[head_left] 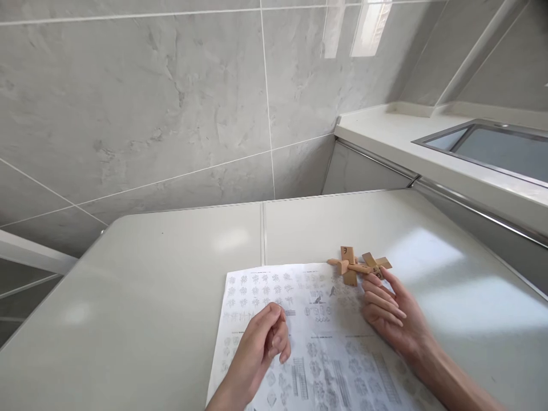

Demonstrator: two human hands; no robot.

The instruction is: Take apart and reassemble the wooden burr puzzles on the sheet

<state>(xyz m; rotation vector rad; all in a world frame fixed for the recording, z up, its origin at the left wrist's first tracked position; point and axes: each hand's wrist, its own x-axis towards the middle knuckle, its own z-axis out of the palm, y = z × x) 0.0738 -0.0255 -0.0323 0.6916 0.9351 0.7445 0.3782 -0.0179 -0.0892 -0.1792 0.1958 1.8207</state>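
Note:
A small wooden puzzle of crossed sticks [357, 265] lies on the white table [149, 297], at the far right corner of a printed sheet of diagrams [317, 342]. My right hand [391, 314] rests on the sheet just below the puzzle. Its fingers are stretched out and slightly apart, and the fingertips touch the puzzle's near side. My left hand [261, 345] lies on the left part of the sheet with its fingers loosely curled inward. Nothing shows inside it.
A grey tiled wall [171, 103] stands behind the table. To the right runs a pale counter [406, 137] with a sunken steel sink [496, 148]. A seam [262, 234] divides the tabletop into two halves.

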